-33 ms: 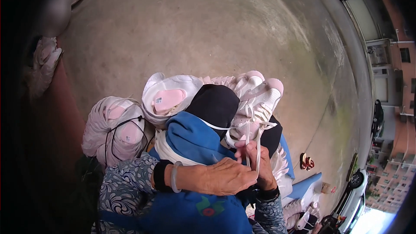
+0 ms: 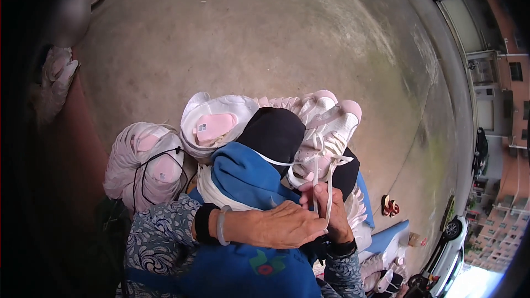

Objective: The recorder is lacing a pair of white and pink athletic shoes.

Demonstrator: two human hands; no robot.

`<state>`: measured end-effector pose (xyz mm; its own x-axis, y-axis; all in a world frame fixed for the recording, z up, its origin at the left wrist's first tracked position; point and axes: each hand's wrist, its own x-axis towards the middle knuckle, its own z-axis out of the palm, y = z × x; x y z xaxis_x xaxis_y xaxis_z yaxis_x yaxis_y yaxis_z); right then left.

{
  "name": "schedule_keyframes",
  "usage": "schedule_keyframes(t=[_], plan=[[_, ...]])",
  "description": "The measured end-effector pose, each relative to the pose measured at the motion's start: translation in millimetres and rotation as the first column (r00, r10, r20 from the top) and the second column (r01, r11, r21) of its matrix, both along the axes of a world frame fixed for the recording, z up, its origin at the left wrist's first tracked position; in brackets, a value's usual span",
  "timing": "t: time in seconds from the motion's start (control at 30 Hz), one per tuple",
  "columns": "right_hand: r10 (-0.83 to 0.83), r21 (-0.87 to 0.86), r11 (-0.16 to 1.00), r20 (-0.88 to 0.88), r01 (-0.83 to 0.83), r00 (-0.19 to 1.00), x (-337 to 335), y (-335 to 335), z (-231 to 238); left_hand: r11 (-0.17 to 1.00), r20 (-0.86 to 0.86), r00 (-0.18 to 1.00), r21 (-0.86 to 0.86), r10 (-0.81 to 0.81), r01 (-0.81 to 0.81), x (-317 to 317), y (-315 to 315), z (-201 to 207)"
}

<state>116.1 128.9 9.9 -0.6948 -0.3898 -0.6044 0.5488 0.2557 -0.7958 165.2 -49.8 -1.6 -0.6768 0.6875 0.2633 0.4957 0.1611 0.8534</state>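
A white and pale pink sneaker rests in front of me, its toe pointing away. Flat white shoelaces run from its eyelets down toward my body. My left hand, with a light bangle and a black cuff at the wrist, reaches across to the right. Its fingers are closed on one lace near the end. Just beside it, my right hand pinches the laces between thumb and fingers, below the shoe's tongue. The left fingertips are partly hidden. A second matching sneaker lies against the first.
Left of my knees are a bundle of pinkish-white shoe uppers tied with black cord and a white bundle with a pink insole. Blue cloth covers my lap. Sandals lie on the concrete floor at right; a white car stands beyond.
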Motion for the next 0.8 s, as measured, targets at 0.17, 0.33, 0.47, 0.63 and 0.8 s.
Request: schedule_keyframes(t=[0.17, 0.33, 0.47, 0.63, 0.8], plan=[[-0.239, 0.151, 0.944, -0.299, 0.293, 0.924, 2.9, 33.4, -6.6, 0.957, -0.373, 0.882, 0.08, 0.29, -0.28, 10.8, -11.1, -10.4], [0.163, 0.346, 0.934, -0.193, -0.089, 0.967, -1.9, -0.3, 23.4, 0.944, -0.497, 0.828, -0.052, 0.259, -0.326, 29.7, 1.9, -34.5], [0.204, 0.117, 0.975, -0.125, -0.19, 0.971, 7.3, -1.8, -2.3, 0.964, -0.344, 0.935, -0.206, 0.091, -0.169, 18.7, -0.3, -23.3], [-0.157, -0.059, 0.987, -0.116, 0.151, 0.981, -7.5, 35.6, 11.1, 0.989, 0.063, 0.989, 0.053, 0.133, -0.137, -20.4, -34.4, -2.9], [-0.287, -0.172, 0.952, -0.205, 0.255, 0.936, -0.8, 64.7, -4.4, 0.893, 0.73, 0.586, -0.075, 0.352, -0.443, -56.7, -89.3, -8.0]])
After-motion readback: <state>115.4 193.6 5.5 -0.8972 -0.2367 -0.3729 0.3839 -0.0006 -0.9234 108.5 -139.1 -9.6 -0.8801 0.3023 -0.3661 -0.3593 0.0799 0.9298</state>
